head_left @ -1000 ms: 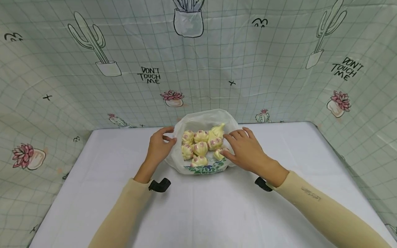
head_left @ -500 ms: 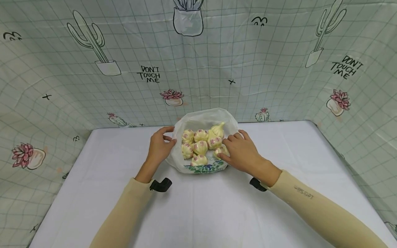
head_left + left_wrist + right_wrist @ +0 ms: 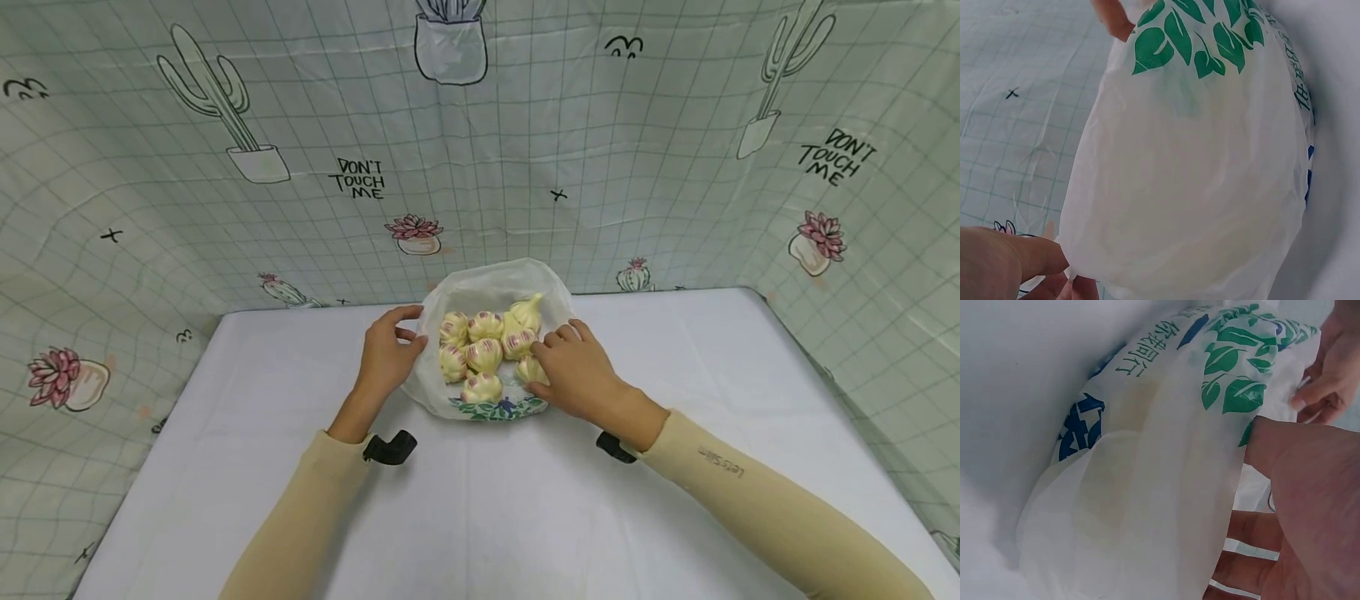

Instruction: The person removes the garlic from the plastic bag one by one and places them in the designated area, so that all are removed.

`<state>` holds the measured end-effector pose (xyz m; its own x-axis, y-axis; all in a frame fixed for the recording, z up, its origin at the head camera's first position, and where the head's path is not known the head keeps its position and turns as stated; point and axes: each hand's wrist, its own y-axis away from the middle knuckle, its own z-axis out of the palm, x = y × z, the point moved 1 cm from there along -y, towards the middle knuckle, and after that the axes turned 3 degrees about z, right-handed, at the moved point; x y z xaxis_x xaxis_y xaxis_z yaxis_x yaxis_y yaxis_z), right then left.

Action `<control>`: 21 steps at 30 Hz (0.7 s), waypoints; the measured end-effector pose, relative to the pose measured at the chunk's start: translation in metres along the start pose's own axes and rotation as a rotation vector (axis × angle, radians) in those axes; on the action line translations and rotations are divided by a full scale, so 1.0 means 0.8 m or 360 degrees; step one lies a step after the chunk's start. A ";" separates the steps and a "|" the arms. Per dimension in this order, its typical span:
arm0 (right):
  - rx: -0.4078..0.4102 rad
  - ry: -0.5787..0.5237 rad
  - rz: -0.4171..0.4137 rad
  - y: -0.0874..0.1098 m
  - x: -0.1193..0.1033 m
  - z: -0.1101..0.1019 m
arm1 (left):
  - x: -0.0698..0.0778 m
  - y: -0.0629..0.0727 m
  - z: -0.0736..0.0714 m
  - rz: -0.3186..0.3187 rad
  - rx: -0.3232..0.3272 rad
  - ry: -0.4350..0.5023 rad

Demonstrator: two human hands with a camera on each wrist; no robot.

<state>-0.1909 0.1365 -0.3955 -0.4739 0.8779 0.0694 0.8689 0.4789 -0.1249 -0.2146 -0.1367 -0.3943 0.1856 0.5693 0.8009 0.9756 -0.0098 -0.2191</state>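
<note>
A white plastic bag point(image 3: 442, 392) with a green leaf print lies open at the table's far side, several garlic bulbs point(image 3: 483, 356) inside it. On its left, my left hand point(image 3: 386, 354) pinches the rim between thumb and fingers, which the left wrist view also shows. My right hand point(image 3: 577, 367) reaches in over the right rim. Its thumb and fingers curl about the rightmost garlic bulb point(image 3: 529, 369), partly covering it. In the right wrist view the bag point(image 3: 1147, 506) hides the fingertips and that bulb.
A white cloth covers the table point(image 3: 480, 517). Close behind the bag hangs a grid-patterned curtain point(image 3: 495, 167) with cactus drawings, which also lines both sides. Black wrist mounts point(image 3: 390, 447) sit at both cuffs.
My right hand has moved left and slightly down into the bag, its thumb and fingers coming round the rightmost garlic bulb. The left hand stays at the rim.
</note>
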 end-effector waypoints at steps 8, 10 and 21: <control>-0.0021 0.0025 -0.0001 -0.001 -0.004 0.008 | 0.001 -0.001 0.001 -0.0023 -0.0018 0.0020; -0.0020 0.0022 -0.0003 -0.002 -0.005 0.010 | 0.001 -0.001 0.002 -0.0020 -0.0019 0.0022; -0.0106 0.0023 0.0010 -0.008 -0.009 0.016 | -0.002 -0.001 0.002 -0.0052 -0.0013 0.0007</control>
<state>-0.1948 0.1275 -0.4078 -0.4664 0.8806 0.0833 0.8798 0.4716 -0.0593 -0.2156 -0.1363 -0.3960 0.1541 0.5660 0.8099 0.9821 0.0019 -0.1881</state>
